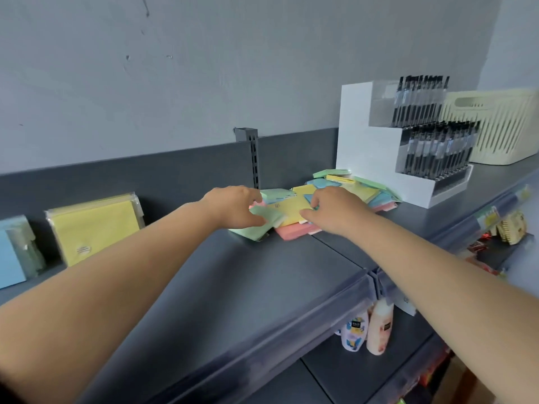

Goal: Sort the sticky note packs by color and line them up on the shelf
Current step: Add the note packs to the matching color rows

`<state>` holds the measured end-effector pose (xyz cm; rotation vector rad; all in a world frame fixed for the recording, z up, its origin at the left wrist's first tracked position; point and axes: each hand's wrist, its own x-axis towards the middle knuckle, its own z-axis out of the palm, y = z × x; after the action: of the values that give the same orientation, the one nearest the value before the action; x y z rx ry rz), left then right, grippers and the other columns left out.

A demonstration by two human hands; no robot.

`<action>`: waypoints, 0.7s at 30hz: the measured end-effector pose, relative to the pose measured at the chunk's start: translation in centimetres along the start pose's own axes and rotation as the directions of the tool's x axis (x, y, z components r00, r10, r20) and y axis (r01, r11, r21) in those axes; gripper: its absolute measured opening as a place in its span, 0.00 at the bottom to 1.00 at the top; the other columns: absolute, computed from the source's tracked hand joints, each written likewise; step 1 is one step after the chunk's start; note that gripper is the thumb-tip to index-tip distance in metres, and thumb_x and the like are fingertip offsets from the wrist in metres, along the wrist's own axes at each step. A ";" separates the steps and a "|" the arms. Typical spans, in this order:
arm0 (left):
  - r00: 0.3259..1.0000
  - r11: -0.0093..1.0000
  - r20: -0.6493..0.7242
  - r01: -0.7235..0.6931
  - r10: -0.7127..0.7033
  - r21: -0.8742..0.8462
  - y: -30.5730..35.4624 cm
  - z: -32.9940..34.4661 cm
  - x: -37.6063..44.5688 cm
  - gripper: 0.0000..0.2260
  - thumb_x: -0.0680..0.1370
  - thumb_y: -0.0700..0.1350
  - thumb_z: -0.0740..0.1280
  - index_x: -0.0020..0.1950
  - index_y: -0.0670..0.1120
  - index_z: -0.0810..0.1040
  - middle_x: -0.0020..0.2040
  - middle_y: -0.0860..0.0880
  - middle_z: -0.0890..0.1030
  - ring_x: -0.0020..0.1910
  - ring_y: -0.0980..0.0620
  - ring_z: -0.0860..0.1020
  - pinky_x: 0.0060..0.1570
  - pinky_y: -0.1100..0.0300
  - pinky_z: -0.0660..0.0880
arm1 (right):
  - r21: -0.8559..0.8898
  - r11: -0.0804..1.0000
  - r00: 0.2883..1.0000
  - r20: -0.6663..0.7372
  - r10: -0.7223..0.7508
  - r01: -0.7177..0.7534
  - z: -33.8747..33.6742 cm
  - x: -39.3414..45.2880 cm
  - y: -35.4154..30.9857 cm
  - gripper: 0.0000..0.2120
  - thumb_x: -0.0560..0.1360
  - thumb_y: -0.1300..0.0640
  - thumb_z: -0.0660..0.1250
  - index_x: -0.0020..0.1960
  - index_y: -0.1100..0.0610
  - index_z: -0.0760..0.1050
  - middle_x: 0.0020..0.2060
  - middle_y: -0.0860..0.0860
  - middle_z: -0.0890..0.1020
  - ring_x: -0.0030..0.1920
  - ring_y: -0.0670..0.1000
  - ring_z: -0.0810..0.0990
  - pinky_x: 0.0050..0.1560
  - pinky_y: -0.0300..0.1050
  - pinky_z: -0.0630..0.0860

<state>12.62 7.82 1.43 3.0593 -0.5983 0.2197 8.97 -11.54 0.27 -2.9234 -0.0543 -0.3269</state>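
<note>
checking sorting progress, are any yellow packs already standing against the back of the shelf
Yes, a row of yellow packs stands leaning against the shelf's back panel, left of the mixed pile.

wall (204, 68): grey, scuffed | shelf (262, 287): dark grey metal, slotted upright (254, 158) at back | light: even, soft
</note>
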 end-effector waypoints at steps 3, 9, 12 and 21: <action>0.987 0.986 0.142 -0.050 0.073 -0.160 -0.9 0.2 1.4 0.24 0.74 0.56 0.67 0.68 0.54 0.68 0.66 0.53 0.72 0.66 0.51 0.70 0.66 0.53 0.67 | -0.001 0.999 0.999 -0.002 0.040 -0.040 0.6 1.8 0.1 0.20 0.74 0.47 0.60 0.29 0.55 0.61 0.29 0.50 0.66 0.32 0.51 0.67 0.28 0.43 0.58; 0.958 0.937 0.244 -0.060 0.151 -0.343 -2.4 1.1 2.8 0.28 0.72 0.55 0.71 0.71 0.56 0.66 0.69 0.55 0.68 0.68 0.54 0.66 0.67 0.62 0.60 | -0.052 0.997 0.995 0.076 0.066 -0.062 1.4 3.3 -1.1 0.20 0.71 0.38 0.63 0.33 0.53 0.64 0.34 0.48 0.68 0.43 0.53 0.72 0.33 0.42 0.64; 0.973 0.950 0.192 -0.062 0.125 -0.305 -3.0 1.1 2.9 0.25 0.70 0.55 0.73 0.66 0.54 0.72 0.56 0.59 0.72 0.60 0.55 0.69 0.58 0.63 0.64 | -0.010 0.995 0.987 0.124 0.100 -0.099 1.6 3.9 -1.4 0.20 0.69 0.36 0.65 0.36 0.53 0.66 0.36 0.47 0.71 0.46 0.52 0.74 0.37 0.43 0.66; 0.994 0.975 0.106 -0.002 0.026 -0.220 -5.1 -0.1 0.6 0.14 0.70 0.57 0.72 0.37 0.50 0.71 0.36 0.54 0.75 0.37 0.53 0.74 0.34 0.61 0.67 | 0.400 0.914 0.997 0.058 0.042 -0.062 1.7 4.4 -2.4 0.20 0.70 0.54 0.70 0.59 0.58 0.70 0.53 0.53 0.77 0.54 0.55 0.76 0.49 0.47 0.72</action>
<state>15.07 12.34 1.70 2.8668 -0.6043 -0.0130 13.49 -8.78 0.12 -2.5172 -0.0450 -0.2064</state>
